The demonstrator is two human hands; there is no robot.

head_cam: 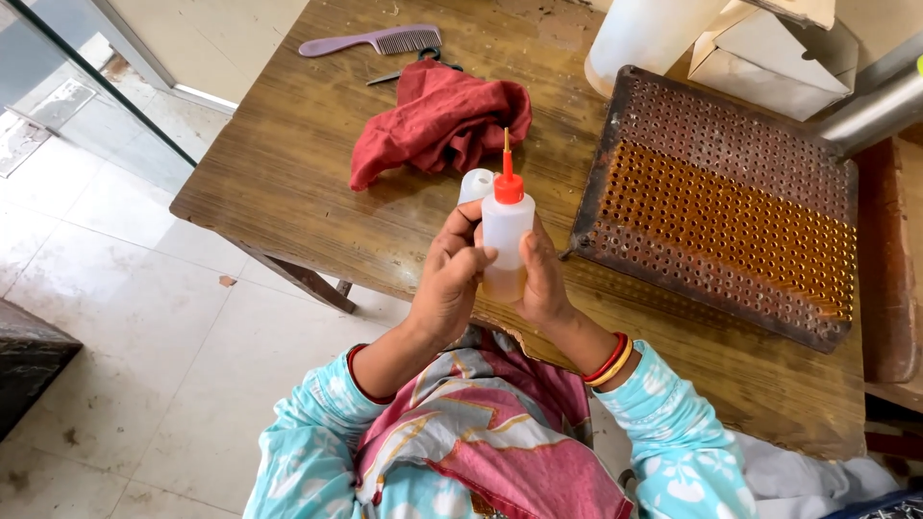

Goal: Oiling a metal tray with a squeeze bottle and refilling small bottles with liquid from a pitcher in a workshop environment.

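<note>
Both my left hand (450, 279) and right hand (540, 279) clasp squeeze bottle (506, 235) upright, red nozzle skyward, over counter (288, 163).

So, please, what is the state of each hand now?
Left hand: closed on the squeeze bottle.
Right hand: also closed on the squeeze bottle.

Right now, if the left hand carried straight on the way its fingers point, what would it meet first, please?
The left hand already rests on the squeeze bottle, its fingers pointing up and away across the table. Past the bottle, it would likely meet the small white cap first, then the red cloth; depth is unclear.
</note>
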